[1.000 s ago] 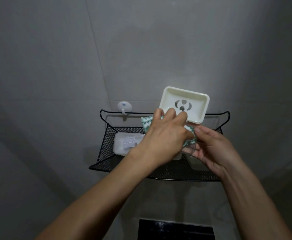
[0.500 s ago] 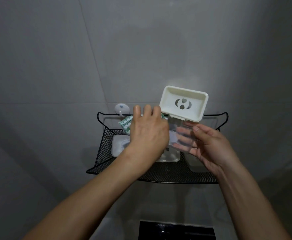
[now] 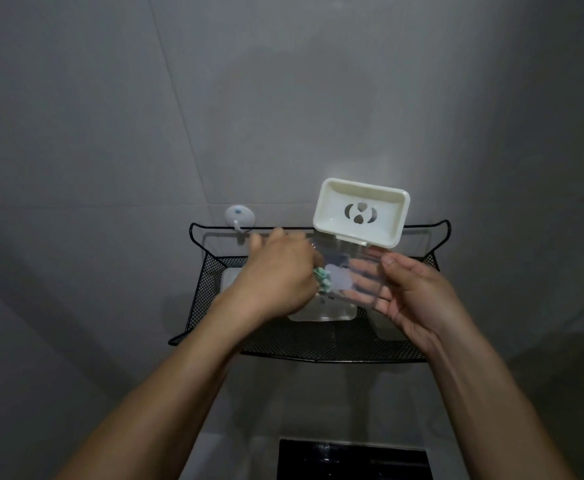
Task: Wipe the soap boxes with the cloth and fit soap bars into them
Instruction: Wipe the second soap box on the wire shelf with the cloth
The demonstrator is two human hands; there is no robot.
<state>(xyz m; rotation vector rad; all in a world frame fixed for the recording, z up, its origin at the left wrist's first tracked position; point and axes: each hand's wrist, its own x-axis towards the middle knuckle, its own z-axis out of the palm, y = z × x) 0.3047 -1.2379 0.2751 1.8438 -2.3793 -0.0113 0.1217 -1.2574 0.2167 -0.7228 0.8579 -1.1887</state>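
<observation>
while both hands (image 3: 349, 282) flank it — soap box (image 3: 361, 212) hinged open.

The right hand (image 3: 418, 299) holds a clear soap box (image 3: 356, 268), its white tray (image 3: 361, 213) at 12 o'clock. The left hand (image 3: 276, 275) grips a green cloth (image 3: 322, 280).

Pretty dim in here, everything's a flat grey. Light seems to come from above and behind, so the arms throw soft shadows on the wall below the black mesh shelf (image 3: 318, 344). Left hand (image 3: 276, 275) is motion-blurred, fingers smeared. Tile lines bow from the wide lens, corners go darker. No glare.
</observation>
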